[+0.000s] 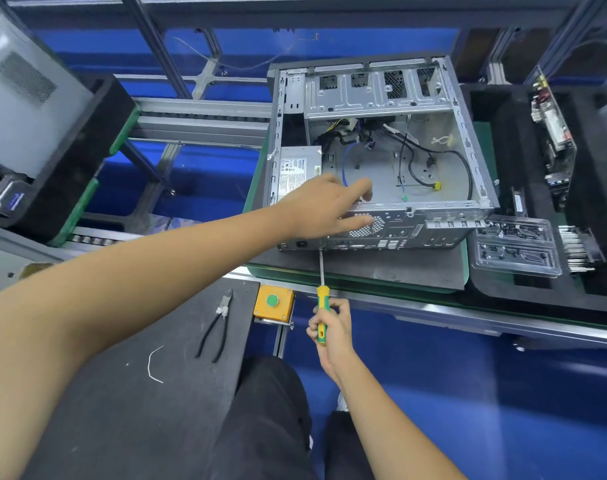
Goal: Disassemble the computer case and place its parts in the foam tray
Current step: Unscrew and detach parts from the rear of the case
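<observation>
nearest me, my right hand (328,329) is curled round the yellow-green handle of a screwdriver (322,299), whose shaft points up to the lower edge of the computer case's rear panel. left of it, on the dark mat's (122,393) far right corner, i see black-handled pliers (215,329) and a bent white tie (155,363), and just off that corner an orange box with a green button (272,303). farther on, my left hand (324,206) lies with fingers stretched out over the near rim of the computer case (375,150), holding nothing, fingertips by the fan grille. the case lies open on a grey pad (399,268), with the power supply (297,169) at its left and loose cables inside. the foam tray (503,133) sits just right of the case, holding a clear screw tray (517,247) and circuit boards (553,140).
</observation>
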### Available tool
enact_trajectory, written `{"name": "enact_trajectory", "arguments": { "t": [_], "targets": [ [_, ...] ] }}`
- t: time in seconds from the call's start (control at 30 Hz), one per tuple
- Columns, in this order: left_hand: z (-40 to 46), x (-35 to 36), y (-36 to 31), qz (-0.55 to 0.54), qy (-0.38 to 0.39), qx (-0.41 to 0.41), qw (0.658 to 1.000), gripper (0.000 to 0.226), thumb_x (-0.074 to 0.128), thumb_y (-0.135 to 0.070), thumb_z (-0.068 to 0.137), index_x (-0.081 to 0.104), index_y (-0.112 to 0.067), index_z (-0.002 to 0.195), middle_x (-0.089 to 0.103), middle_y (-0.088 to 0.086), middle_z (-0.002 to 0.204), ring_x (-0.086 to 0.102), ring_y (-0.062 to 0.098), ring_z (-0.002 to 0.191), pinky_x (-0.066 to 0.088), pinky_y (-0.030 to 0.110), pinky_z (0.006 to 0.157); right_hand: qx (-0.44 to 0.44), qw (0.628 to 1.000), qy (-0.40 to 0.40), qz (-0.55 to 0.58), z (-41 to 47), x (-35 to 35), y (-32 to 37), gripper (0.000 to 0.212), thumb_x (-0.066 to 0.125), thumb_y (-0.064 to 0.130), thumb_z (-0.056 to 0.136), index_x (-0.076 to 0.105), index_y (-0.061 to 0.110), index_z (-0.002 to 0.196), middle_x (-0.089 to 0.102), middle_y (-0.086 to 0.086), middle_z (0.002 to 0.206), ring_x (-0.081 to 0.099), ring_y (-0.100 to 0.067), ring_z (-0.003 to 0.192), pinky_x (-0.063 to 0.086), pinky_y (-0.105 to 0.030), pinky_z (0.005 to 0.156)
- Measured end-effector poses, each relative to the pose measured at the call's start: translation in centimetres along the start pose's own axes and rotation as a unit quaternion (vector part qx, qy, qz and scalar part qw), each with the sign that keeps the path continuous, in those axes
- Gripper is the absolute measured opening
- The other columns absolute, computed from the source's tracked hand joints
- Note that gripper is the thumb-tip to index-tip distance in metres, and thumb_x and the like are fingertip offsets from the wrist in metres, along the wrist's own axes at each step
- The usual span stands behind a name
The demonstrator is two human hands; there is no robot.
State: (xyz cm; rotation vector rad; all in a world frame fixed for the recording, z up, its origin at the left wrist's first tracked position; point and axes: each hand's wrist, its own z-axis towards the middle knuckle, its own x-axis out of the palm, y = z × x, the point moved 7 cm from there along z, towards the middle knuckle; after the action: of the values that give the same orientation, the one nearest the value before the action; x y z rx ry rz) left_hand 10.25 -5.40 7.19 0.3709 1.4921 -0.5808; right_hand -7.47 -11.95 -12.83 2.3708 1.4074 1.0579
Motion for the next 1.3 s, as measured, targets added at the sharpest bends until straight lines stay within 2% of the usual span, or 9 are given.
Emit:
{"name": "enact_trajectory", "arguments": {
  "t": [0.13, 0.27, 0.33, 0.43, 0.7, 0.9, 1.07, 1.2, 1.3],
  "targets": [
    [-2.2, -1.2, -0.9, 0.085, -0.197, 0.007, 0.977, 0.026, 0.049, -0.049, 0.101, 0.055, -0.026, 0.113, 0.064, -0.011, 0.115, 0.05, 0.019, 0.127, 0.025, 0.038, 0.106, -0.036, 0.997, -0.055, -0.046, -0.1, -0.5, 0.9, 0.031, 0.054, -0.02, 0.078, 0.047, 0.009, 0.088, 0.058, -0.015, 0.07, 0.049, -0.018, 0.05, 0.037, -0.025, 0.042],
    [-9.8, 2.6, -1.4, -0.024, -0.369, -0.175, 0.913, 0.022, 0.061, -0.038, 0.094, 0.05, -0.023, 0.106, 0.043, -0.003, 0.11, 0.041, 0.02, 0.104, 0.027, 0.038, 0.086, -0.046, 0.993, -0.102, -0.032, 0.0, -1.0, 1.0, 0.031, 0.059, -0.019, 0.073, 0.049, 0.009, 0.084, 0.063, -0.015, 0.067, 0.053, -0.02, 0.047, 0.04, -0.025, 0.041],
    [-12.5, 7.5, -1.0, -0.176, -0.286, -0.307, 0.89, 0.021, 0.061, -0.035, 0.099, 0.05, -0.017, 0.102, 0.044, -0.001, 0.103, 0.044, 0.019, 0.093, 0.033, 0.034, 0.083, -0.045, 0.993, -0.107, -0.028, 0.0, -0.9, 0.9, 0.029, 0.059, -0.017, 0.072, 0.05, 0.008, 0.083, 0.064, -0.013, 0.066, 0.054, -0.02, 0.047, 0.04, -0.025, 0.04],
    [-14.3, 13.8, -1.0, -0.417, -0.149, -0.465, 0.767, 0.024, 0.061, -0.033, 0.102, 0.054, -0.011, 0.097, 0.055, 0.004, 0.095, 0.056, 0.017, 0.085, 0.044, 0.038, 0.077, -0.036, 0.994, -0.099, -0.011, -0.1, -0.7, 0.7, 0.023, 0.056, -0.014, 0.073, 0.05, 0.007, 0.08, 0.064, -0.013, 0.066, 0.055, -0.02, 0.047, 0.038, -0.024, 0.04],
    [-13.5, 16.5, -3.1, -0.605, -0.103, -0.5, 0.61, 0.021, 0.054, -0.027, 0.106, 0.063, -0.009, 0.104, 0.078, 0.005, 0.093, 0.075, 0.017, 0.079, 0.047, 0.019, 0.045, 0.11, 0.985, 0.015, 0.134, 0.2, 0.3, -0.9, 0.02, 0.049, -0.002, 0.072, 0.059, 0.007, 0.087, 0.055, -0.003, 0.066, 0.044, -0.007, 0.045, 0.031, -0.016, 0.035],
    [-13.1, 17.0, -2.7, -0.636, -0.102, -0.513, 0.567, 0.022, 0.057, -0.022, 0.105, 0.06, -0.001, 0.105, 0.079, 0.008, 0.089, 0.073, 0.018, 0.074, 0.057, 0.029, 0.049, 0.005, 0.993, -0.003, -0.117, 0.0, -0.4, 0.2, 0.012, 0.054, 0.008, 0.079, 0.05, 0.012, 0.09, 0.062, -0.008, 0.073, 0.055, -0.017, 0.051, 0.041, -0.024, 0.044],
    [-13.0, 17.5, -2.7, -0.668, -0.114, -0.508, 0.532, 0.017, 0.058, -0.018, 0.105, 0.06, -0.002, 0.101, 0.078, 0.009, 0.084, 0.072, 0.017, 0.068, 0.058, 0.029, 0.056, -0.187, 0.833, -0.108, -0.509, -1.2, -1.4, 1.2, 0.022, 0.063, 0.027, 0.087, 0.042, 0.034, 0.086, 0.058, 0.005, 0.069, 0.049, -0.01, 0.052, 0.031, -0.028, 0.044],
    [-13.4, 17.7, -2.3, -0.643, -0.112, -0.517, 0.554, 0.019, 0.061, -0.024, 0.103, 0.064, -0.006, 0.099, 0.079, 0.005, 0.087, 0.071, 0.015, 0.072, 0.056, 0.026, 0.056, -0.085, 0.969, 0.02, -0.232, 0.3, -0.5, -0.1, 0.018, 0.053, 0.004, 0.082, 0.046, 0.021, 0.082, 0.049, -0.002, 0.06, 0.034, -0.015, 0.041, 0.02, -0.025, 0.04],
    [-13.8, 18.0, -2.5, -0.643, -0.106, -0.523, 0.549, 0.024, 0.063, -0.03, 0.102, 0.068, -0.007, 0.104, 0.08, 0.002, 0.091, 0.065, 0.006, 0.058, 0.046, 0.02, 0.042, 0.041, 0.989, 0.123, -0.069, 0.6, -0.5, -1.1, 0.013, 0.055, 0.011, 0.081, 0.05, 0.011, 0.094, 0.038, -0.005, 0.057, 0.02, -0.011, 0.034, 0.012, -0.02, 0.039]
  ]
}}
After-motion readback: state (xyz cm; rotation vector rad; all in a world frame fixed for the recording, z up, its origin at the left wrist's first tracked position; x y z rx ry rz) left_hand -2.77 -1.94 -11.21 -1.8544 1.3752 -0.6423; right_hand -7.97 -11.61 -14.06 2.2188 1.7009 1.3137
